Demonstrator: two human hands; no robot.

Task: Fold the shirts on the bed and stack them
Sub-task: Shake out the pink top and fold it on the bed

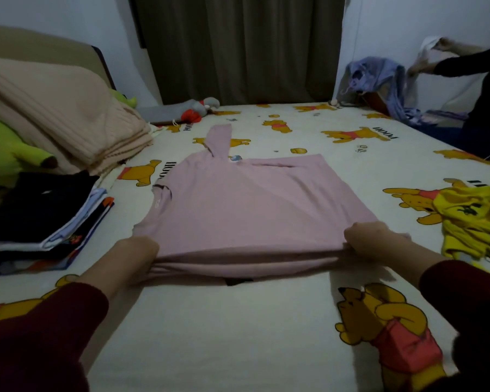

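Pink shirt [238, 205] lies mid-bed [238, 335], its near edge lifted; left hand [137, 250] and right hand [365, 239] each pinch a near corner. Best carry that edge evenly toward the far hem, corners level; the stack [40, 222] waits left of the shirt

Between the left hand [137, 251] and right hand [365, 239] stretches a plain pale pink shirt [238, 205]. Under both lies a cream bedsheet [224, 335] printed with yellow bears in red tops. Right of the right hand, a bright yellow shirt [473, 219].
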